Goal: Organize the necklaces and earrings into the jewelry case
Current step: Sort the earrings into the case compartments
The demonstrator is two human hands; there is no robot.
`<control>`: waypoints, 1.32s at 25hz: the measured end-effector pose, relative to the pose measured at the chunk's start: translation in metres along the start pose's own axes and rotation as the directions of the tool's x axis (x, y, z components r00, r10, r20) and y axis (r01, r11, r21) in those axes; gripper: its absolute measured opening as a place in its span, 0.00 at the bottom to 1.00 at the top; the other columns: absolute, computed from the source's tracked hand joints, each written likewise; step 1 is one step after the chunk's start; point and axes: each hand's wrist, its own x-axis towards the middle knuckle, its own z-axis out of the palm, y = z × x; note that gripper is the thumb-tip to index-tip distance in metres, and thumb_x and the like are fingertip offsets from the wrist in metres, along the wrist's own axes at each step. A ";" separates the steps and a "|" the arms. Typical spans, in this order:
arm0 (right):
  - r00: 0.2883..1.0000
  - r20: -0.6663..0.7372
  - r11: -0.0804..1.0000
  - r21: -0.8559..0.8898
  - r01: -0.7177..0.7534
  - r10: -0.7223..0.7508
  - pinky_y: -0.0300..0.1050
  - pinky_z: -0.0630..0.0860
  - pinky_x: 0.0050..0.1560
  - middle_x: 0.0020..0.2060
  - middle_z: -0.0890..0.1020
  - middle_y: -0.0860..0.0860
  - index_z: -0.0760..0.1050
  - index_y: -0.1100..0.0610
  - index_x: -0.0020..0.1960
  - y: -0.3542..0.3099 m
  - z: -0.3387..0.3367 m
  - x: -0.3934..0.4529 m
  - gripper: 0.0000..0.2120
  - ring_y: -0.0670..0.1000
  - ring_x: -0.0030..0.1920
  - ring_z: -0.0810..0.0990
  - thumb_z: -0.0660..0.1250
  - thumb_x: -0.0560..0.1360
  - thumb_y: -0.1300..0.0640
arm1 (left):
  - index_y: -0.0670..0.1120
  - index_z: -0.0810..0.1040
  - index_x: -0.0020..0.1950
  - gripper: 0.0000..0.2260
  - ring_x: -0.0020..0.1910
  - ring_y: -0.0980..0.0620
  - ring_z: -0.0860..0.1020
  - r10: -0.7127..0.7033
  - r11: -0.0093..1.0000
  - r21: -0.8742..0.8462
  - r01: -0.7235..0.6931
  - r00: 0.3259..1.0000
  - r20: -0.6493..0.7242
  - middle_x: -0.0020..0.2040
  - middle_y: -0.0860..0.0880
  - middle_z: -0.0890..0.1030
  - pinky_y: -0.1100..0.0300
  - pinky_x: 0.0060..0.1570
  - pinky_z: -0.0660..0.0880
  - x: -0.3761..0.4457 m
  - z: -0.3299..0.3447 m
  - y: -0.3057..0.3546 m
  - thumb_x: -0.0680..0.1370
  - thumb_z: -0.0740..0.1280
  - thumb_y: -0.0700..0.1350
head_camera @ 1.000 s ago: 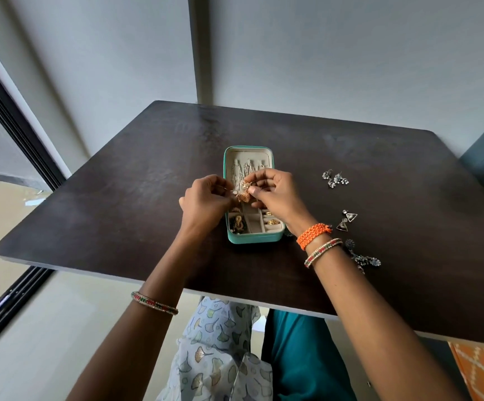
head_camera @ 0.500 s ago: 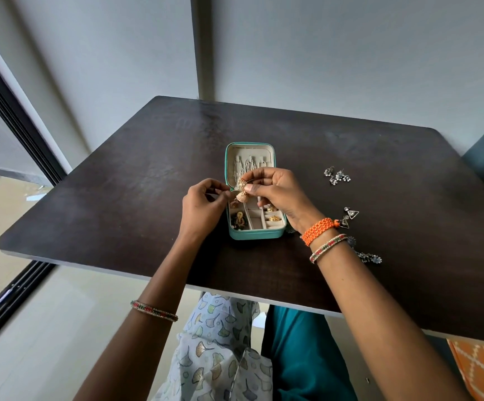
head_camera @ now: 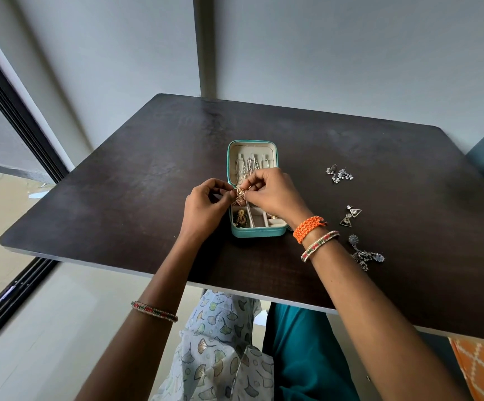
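An open teal jewelry case lies mid-table, its lid flat at the far side with silver chains hanging on hooks. Just above the case's left side my left hand and my right hand both pinch a gold earring. A dark gold pendant piece lies in the case's front-left compartment. My right hand hides the case's right compartments.
On the dark table, right of the case, lie a silver floral earring pair, triangular earrings and a dangling silver earring pair. The table's near edge runs under my forearms. A wall stands behind.
Both hands stay over the case with the gold earring pinched between them; they have shifted slightly toward the case's left edge. The view has drifted a little.
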 end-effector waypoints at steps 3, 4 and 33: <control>0.999 0.029 0.999 -0.051 -0.021 0.022 0.28 0.73 0.35 0.36 0.83 0.50 0.81 0.61 0.41 -0.002 -0.002 0.004 0.05 0.42 0.37 0.79 0.70 0.71 0.58 | 0.48 0.81 0.47 0.03 0.43 0.56 0.82 0.008 1.000 -0.001 -0.008 1.000 -0.004 0.43 0.51 0.82 0.52 0.45 0.81 0.000 0.000 0.000 0.75 0.70 0.45; 0.999 0.033 0.998 -0.064 -0.027 0.030 0.25 0.70 0.32 0.34 0.82 0.49 0.81 0.61 0.40 -0.003 -0.002 0.006 0.06 0.40 0.35 0.78 0.71 0.71 0.58 | 0.48 0.81 0.47 0.03 0.43 0.56 0.81 0.014 1.000 0.006 -0.014 1.000 -0.002 0.43 0.52 0.82 0.52 0.45 0.81 0.000 0.000 -0.001 0.75 0.70 0.45; 0.901 -0.280 0.877 0.445 -0.183 0.331 0.35 0.63 0.21 0.28 0.74 0.49 0.78 0.55 0.39 0.048 -0.114 -0.010 0.05 0.42 0.24 0.67 0.68 0.73 0.61 | 0.43 0.81 0.45 0.04 0.25 0.63 0.73 0.152 0.981 -0.123 -0.153 0.988 -0.016 0.32 0.53 0.79 0.69 0.29 0.69 0.029 0.043 0.075 0.73 0.67 0.40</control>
